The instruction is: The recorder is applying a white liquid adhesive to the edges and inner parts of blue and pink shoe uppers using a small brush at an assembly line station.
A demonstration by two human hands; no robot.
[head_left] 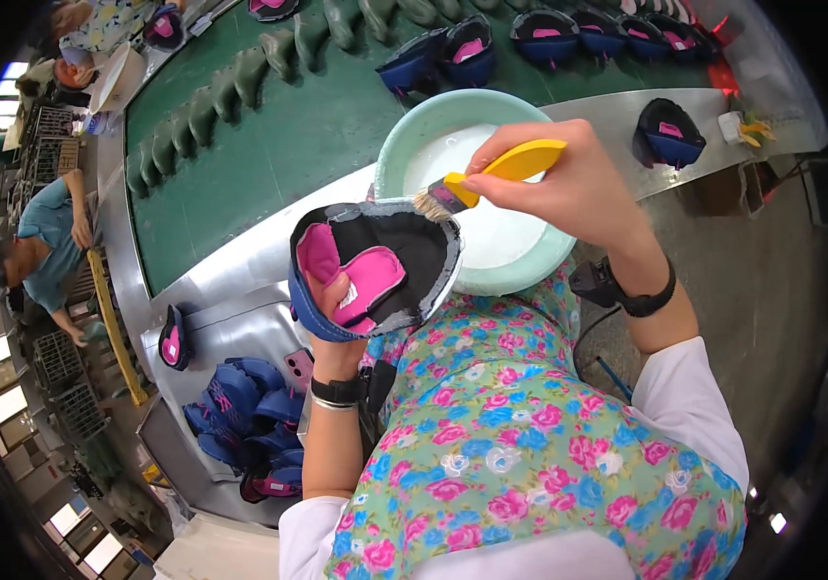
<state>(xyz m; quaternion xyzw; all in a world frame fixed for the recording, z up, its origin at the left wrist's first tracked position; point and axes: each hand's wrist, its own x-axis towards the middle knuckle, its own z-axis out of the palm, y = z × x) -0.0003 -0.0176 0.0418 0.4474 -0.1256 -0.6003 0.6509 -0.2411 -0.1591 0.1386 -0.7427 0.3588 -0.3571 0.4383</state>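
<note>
In my left hand point(336, 356) is a blue shoe upper point(375, 275), its open underside turned up, with a pink lining piece inside and a pale coating around its edge. The thumb reaches into the opening. My right hand point(573, 188) grips a paintbrush point(520, 159) by its yellow handle. Its bristles meet the upper's far right edge. Behind and under the brush stands a pale green basin point(535, 273) holding white liquid point(501, 242).
A green conveyor belt point(336, 126) carries shoe lasts point(249, 77) and more uppers point(544, 39). One upper point(670, 133) sits on the metal edge at right. A pile of uppers point(249, 396) and a phone point(299, 365) lie at lower left. A person point(51, 237) works at far left.
</note>
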